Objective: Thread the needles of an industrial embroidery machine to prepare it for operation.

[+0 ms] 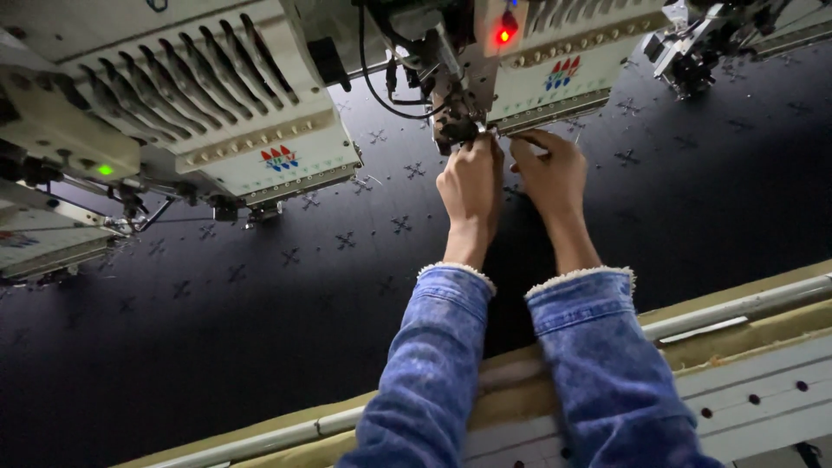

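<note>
Two bare hands meet under the needle area (457, 130) of a cream-coloured multi-needle embroidery machine head with a glowing red lamp (555, 61), at the top centre of the view. The left hand (471, 184) has its fingers curled and drawn together at the dark metal needle parts, pinching something too small to make out. The right hand (548, 173), just beside it, has its fingers bent inward with the tips pressed together at the lower edge of the same head; what they grip, if anything, cannot be told. Both wrists emerge from blue washed-denim sleeves with pale fleece cuffs (511, 364), stretched forward across the frame.

Beneath the hands lies a wide sheet of dark navy fabric dotted with small pale embroidered cross-shaped motifs (260, 303), spread flat under the machines. To the left stands a second cream embroidery head with a row of dark thread levers and a green lamp (199, 95), and part of a third shows at the upper right (702, 43). Along the near edge runs a tan padded rail with a grey metal bar (737, 308).
</note>
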